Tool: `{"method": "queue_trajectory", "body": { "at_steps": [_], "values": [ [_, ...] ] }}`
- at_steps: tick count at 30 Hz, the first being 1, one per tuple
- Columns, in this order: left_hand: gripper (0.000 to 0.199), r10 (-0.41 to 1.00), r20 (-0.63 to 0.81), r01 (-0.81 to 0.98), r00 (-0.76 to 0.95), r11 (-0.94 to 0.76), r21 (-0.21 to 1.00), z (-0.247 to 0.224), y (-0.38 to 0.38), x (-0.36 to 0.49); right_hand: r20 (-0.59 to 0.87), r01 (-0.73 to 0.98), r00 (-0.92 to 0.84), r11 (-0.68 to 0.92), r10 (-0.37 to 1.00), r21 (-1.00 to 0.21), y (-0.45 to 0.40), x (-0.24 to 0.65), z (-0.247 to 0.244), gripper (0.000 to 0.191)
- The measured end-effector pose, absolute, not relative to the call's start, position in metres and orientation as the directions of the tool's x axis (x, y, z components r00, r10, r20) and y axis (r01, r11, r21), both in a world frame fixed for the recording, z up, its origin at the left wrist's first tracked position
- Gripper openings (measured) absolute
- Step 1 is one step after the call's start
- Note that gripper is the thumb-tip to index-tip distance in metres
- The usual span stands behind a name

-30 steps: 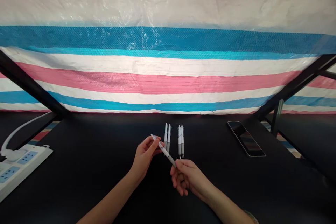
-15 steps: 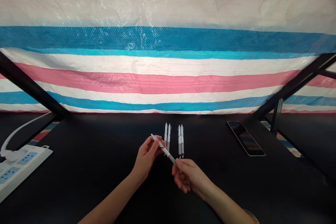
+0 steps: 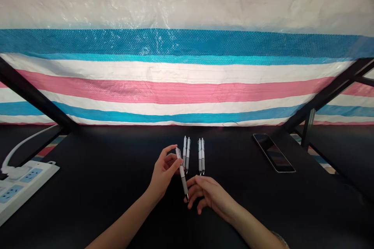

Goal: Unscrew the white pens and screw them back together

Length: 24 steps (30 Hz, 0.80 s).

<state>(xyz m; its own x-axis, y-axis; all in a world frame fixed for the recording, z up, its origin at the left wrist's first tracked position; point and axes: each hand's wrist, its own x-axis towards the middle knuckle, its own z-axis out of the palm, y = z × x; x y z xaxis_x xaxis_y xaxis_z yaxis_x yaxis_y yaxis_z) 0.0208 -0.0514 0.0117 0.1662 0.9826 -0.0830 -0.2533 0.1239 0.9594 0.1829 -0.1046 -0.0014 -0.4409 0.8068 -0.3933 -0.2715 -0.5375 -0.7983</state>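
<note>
A white and grey click pen (image 3: 182, 175) is pinched between the thumb and fingers of my left hand (image 3: 165, 171), its button end up and its metal tip pointing down toward me. My right hand (image 3: 209, 192) is beside the pen's tip, fingers curved and apart; whether a fingertip touches the tip I cannot tell. Just beyond my hands, a left pair of matching pens (image 3: 187, 153) and a right pair of pens (image 3: 201, 155) lie lengthwise on the black table (image 3: 117, 186). My left fingers partly cover the left pair.
A black phone (image 3: 274, 153) lies at the right of the table. On the left is a white power strip (image 3: 27, 186) with a plug and cable. Dark metal bars (image 3: 35, 93) slant at both sides, and a striped plastic sheet (image 3: 187, 74) hangs behind the table.
The pen in my left hand has swung from slanting rightward to nearly upright in view. My right thumb and fingers have let go of its grip end and spread apart.
</note>
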Motion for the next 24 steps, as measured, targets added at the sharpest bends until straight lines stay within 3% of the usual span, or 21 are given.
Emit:
{"method": "queue_trajectory", "body": {
  "at_steps": [11,24],
  "values": [
    [0.036,0.973,-0.054,-0.235,0.224,0.108,0.966,0.0115,-0.0508,0.0185,-0.398,-0.259,-0.451,-0.543,0.799,-0.799,-0.1045,0.1832,0.0049,0.054],
    [0.045,0.984,-0.104,-0.235,0.145,0.136,0.962,0.0135,-0.0468,0.0165,-0.405,-0.259,-0.443,-0.547,0.800,-0.796,-0.1044,0.1832,0.0045,0.052]
  ]
}}
